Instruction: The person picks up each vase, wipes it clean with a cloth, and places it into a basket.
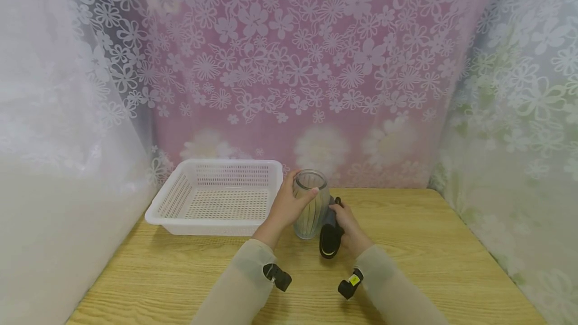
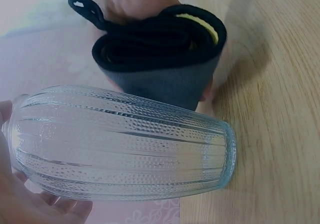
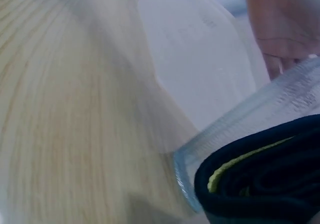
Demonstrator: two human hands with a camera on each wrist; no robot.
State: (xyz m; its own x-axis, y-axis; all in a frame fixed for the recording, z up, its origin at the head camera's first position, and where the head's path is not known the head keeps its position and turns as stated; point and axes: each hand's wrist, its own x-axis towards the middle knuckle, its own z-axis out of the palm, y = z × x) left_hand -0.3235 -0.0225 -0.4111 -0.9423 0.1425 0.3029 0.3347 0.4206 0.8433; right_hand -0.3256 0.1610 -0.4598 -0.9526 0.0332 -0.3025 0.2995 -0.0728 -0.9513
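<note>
A clear ribbed glass vase (image 1: 308, 219) stands upright near the middle of the wooden table, its open rim at the top. My left hand (image 1: 287, 205) grips it around the upper part, thumb on the near side just below the rim. My right hand (image 1: 351, 225) holds a folded dark cloth (image 1: 331, 234) close against the vase's right side. In the left wrist view the cloth (image 2: 160, 49) shows a black border, a hanging loop, a grey outer face and a strip of yellow inside. Whether the vase's base (image 3: 185, 179) touches the tabletop, I cannot tell.
A white perforated plastic basket (image 1: 203, 228) sits on the table (image 1: 406, 255) at the left, close to the left hand. Behind the table hangs a pink flowered curtain (image 1: 289, 64). Pale plastic sheets (image 1: 519, 164) enclose both sides.
</note>
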